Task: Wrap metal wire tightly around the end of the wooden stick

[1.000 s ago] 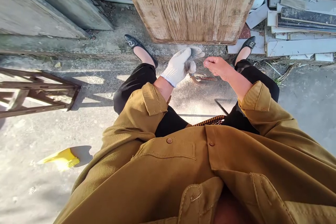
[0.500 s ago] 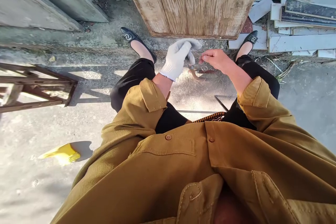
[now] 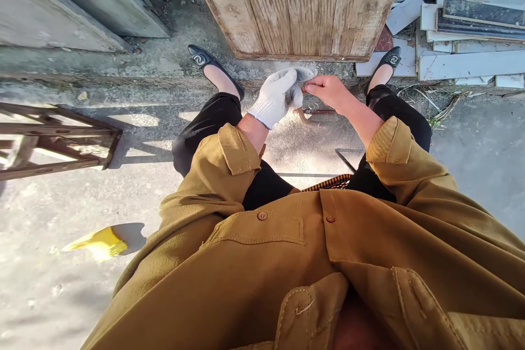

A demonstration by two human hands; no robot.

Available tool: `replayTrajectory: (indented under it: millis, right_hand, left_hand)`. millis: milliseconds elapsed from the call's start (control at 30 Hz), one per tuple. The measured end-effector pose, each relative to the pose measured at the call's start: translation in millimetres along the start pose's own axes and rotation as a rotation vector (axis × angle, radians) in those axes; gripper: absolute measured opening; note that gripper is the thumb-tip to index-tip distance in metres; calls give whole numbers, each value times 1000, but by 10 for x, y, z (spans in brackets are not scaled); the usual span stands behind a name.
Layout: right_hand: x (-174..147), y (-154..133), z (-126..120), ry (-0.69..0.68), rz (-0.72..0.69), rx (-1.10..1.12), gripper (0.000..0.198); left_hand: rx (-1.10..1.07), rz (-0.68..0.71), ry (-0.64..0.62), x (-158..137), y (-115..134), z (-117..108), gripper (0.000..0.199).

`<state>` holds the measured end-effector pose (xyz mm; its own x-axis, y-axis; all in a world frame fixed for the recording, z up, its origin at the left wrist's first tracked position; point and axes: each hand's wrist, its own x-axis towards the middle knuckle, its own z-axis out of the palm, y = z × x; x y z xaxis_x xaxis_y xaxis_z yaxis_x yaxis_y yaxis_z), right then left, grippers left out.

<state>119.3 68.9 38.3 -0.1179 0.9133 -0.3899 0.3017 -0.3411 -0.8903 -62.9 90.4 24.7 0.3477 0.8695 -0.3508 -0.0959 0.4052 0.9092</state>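
My left hand [image 3: 279, 93] wears a white knit glove with grey on the fingers and palm side. Its fingers are bent and pressed together. My bare right hand [image 3: 330, 91] pinches with thumb and forefinger at the gloved fingertips, close enough to touch them. Whatever lies between the fingers is too thin or hidden to name. Below the hands, on the concrete, is a tan curved piece [image 3: 304, 117], partly covered by the glove. A small thin loop [image 3: 313, 106], like wire or thread, shows beside it.
A worn wooden plank panel [image 3: 303, 11] stands ahead between my feet. Boards [image 3: 471, 65] are stacked at the right. At the left lies a wooden ladder-like frame [image 3: 57, 136], with a yellow object [image 3: 98, 243] nearer on the concrete. Dry stalks [image 3: 445, 109] lie by my right foot.
My right hand has moved left to meet the gloved fingertips, closing the gap where a thin strand showed. The left hand has shifted slightly down.
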Motion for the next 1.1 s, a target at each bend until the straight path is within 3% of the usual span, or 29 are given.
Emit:
replayTrajectory:
  millis: [100, 233, 400, 500, 567, 633, 700, 767, 833, 933, 1100]
  right_hand:
    - [-9, -19, -8, -2, -3, -34, 20]
    - [-12, -40, -38, 14, -12, -5, 19]
    - [-20, -61, -60, 74, 0, -19, 13]
    - [-31, -69, -66, 94, -9, -48, 9]
    - [-30, -71, -64, 127, -19, -69, 8]
    - [-21, -68, -57, 166, -25, -87, 7]
    - [-10, -62, -49, 196, -30, -102, 6]
    - [2, -50, -39, 208, -38, -120, 7]
    - [14, -28, -32, 205, -44, -149, 10]
    - [44, 41, -33, 186, -50, -193, 12]
    - [106, 182, -57, 111, -175, -225, 18]
  left_hand:
    - [-30, -9, 16, 30, -10, -19, 26]
    - [30, -54, 52, 60, -49, -44, 26]
    - [-45, 129, 103, 70, -45, -98, 28]
    - [-124, 213, 202, 98, -35, -122, 22]
    - [-150, 183, 327, 90, -49, -103, 10]
    - [-119, 118, 404, 34, -77, -49, 22]
    - [20, 123, 258, -66, -107, 18, 27]
    - [196, 213, 185, -173, -124, 58, 16]
    - [368, 378, 181, -239, -123, 45, 6]
    - [628, 556, 167, -215, -110, -53, 19]
    - [1058, 534, 125, -62, -132, -172, 36]
